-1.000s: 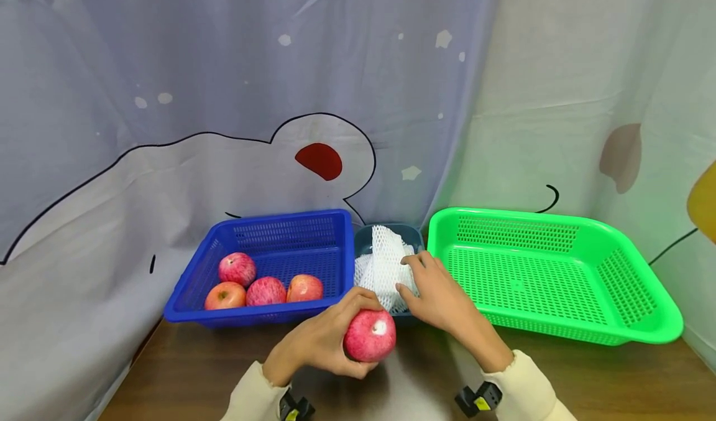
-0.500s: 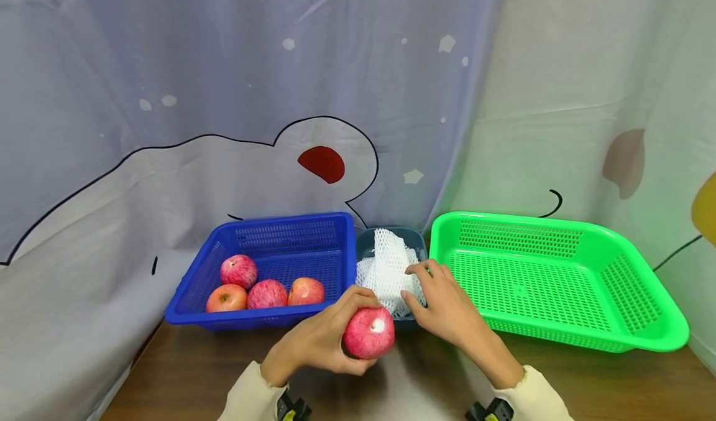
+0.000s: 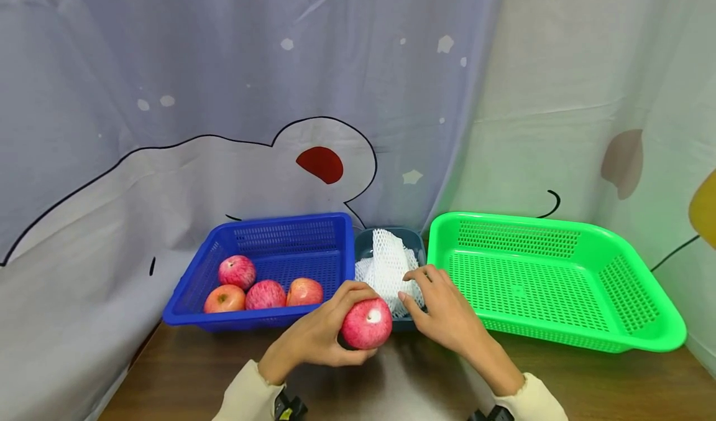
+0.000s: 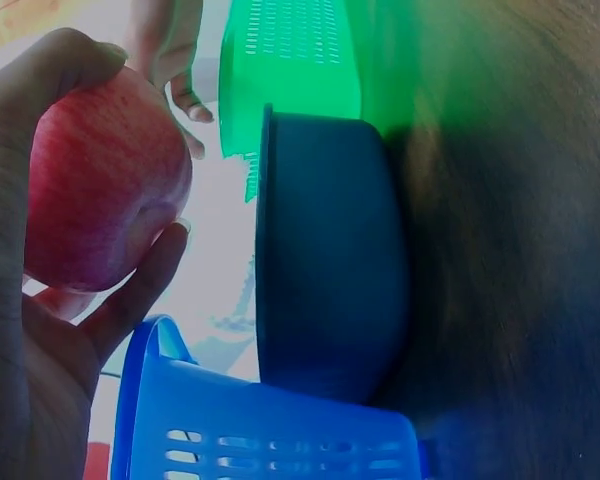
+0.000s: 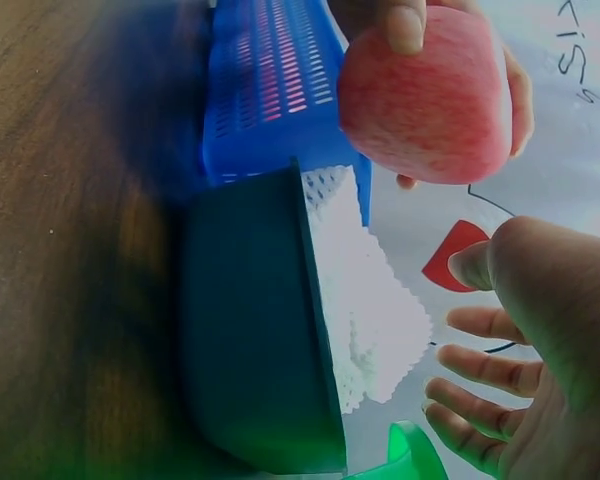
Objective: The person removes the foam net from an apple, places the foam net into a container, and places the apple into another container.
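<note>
My left hand (image 3: 319, 334) grips a red apple (image 3: 366, 324), its thumb and fingers spread around the fruit's sides. The apple is in the air in front of a small dark teal bin (image 4: 330, 260). White foam fruit nets (image 3: 390, 268) are heaped in that bin and stick up above its rim. My right hand (image 3: 447, 312) hovers at the right side of the nets, fingers loosely bent and thumb apart. In the right wrist view, nothing lies between the fingers of the right hand (image 5: 540, 370), and a gap separates them from the nets (image 5: 365, 310).
Left of the bin stands a blue basket (image 3: 224, 318) with several apples (image 3: 265, 295) along its front. A green basket (image 3: 559, 331) stands on the right. All three containers rest on a brown wooden table (image 3: 184, 371), with a printed curtain (image 3: 252, 66) behind.
My left hand has lifted the apple slightly and tilted it a little. My right hand has drawn slightly down from the nets, which look unchanged.
</note>
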`<action>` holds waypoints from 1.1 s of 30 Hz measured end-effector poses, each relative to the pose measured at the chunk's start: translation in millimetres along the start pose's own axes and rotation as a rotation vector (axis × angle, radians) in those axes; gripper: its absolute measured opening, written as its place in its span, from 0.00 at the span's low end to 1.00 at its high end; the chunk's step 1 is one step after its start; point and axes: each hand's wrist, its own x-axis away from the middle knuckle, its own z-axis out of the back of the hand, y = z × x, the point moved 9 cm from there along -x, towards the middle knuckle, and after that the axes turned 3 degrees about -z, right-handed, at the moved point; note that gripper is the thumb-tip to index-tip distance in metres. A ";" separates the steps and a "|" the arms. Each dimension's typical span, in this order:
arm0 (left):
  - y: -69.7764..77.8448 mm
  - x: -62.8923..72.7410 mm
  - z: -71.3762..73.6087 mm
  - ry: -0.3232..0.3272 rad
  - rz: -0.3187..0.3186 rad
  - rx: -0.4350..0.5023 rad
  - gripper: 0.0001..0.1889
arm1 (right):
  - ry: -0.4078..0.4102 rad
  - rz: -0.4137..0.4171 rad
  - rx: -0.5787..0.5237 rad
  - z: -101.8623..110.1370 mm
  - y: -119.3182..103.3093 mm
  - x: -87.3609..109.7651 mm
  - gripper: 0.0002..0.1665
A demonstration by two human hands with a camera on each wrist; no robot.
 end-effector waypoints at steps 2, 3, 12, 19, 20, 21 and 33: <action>-0.2 0.6 0.5 0.005 0.008 0.001 0.42 | -0.002 0.001 -0.005 -0.6 -0.2 1.5 0.18; -0.3 0.8 0.9 0.010 0.012 -0.001 0.42 | -0.002 0.001 -0.007 -0.8 -0.3 2.3 0.18; -2.8 1.1 5.5 0.063 0.038 -0.023 0.44 | 0.026 0.017 -0.017 -1.1 -0.5 9.9 0.16; -2.4 -1.6 8.9 0.101 0.014 -0.048 0.44 | 0.042 0.032 -0.016 -2.4 -2.5 15.9 0.15; -2.4 -2.1 9.7 0.107 0.012 -0.057 0.44 | 0.043 0.032 -0.019 -2.3 -2.6 16.5 0.15; -2.6 -2.5 10.6 0.112 0.012 -0.066 0.44 | 0.042 0.031 -0.020 -2.3 -2.5 17.0 0.15; -7.9 -7.4 19.7 0.137 0.015 -0.109 0.43 | 0.027 0.031 -0.035 -3.8 -5.3 21.8 0.14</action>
